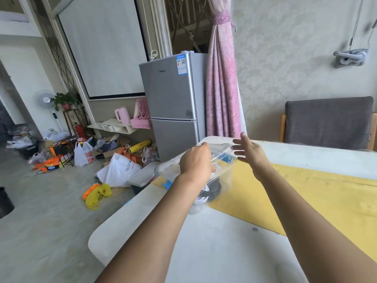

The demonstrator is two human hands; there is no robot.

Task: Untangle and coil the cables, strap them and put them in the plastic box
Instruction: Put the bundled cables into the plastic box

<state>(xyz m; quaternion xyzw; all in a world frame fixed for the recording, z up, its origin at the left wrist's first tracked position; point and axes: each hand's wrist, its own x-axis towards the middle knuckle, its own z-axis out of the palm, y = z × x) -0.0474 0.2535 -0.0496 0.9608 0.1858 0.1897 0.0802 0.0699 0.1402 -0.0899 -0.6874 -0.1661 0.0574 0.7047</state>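
A clear plastic box (223,176) with a clear lid sits near the far left corner of the white table (214,242), partly on a yellow runner (306,199). Coiled black and white cables (212,189) and something blue show blurred through its wall. My left hand (196,160) lies on top of the lid with its fingers curled over the lid's far edge. My right hand (250,151) hovers just right of the box, fingers spread and straight, holding nothing.
A grey chair (328,121) stands behind the table at the right. A silver fridge (173,103) and a pink curtain (222,88) stand beyond the table's corner. Bags and clutter (120,168) cover the floor at the left.
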